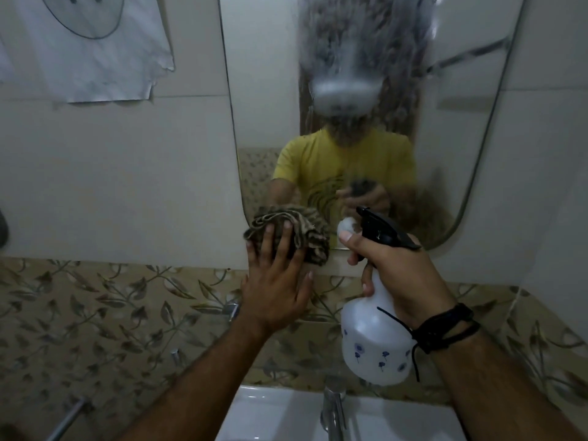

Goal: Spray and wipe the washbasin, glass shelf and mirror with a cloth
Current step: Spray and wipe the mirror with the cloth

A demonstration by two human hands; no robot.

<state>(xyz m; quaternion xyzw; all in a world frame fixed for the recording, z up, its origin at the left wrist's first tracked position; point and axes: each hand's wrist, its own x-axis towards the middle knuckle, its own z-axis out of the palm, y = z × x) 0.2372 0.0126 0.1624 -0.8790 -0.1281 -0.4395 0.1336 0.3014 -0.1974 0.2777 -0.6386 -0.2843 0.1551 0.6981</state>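
A rounded mirror [261, 74] hangs on the wall ahead, its middle fogged with spray. My left hand [275, 288] presses a brown striped cloth [286, 232] flat against the mirror's lower left corner, fingers spread over it. My right hand [397, 275] grips a white spray bottle [372, 342] with a black trigger head [381, 229], nozzle aimed at the mirror. The white washbasin [270, 415] shows at the bottom with its chrome tap [332, 405]. The glass shelf is not clearly visible.
A torn sheet of paper [86, 49] is stuck on the wall at upper left. A band of leaf-patterned tiles [95, 313] runs below the mirror. A chrome bar [68, 420] sticks out at lower left. A person in a yellow shirt is reflected in the mirror.
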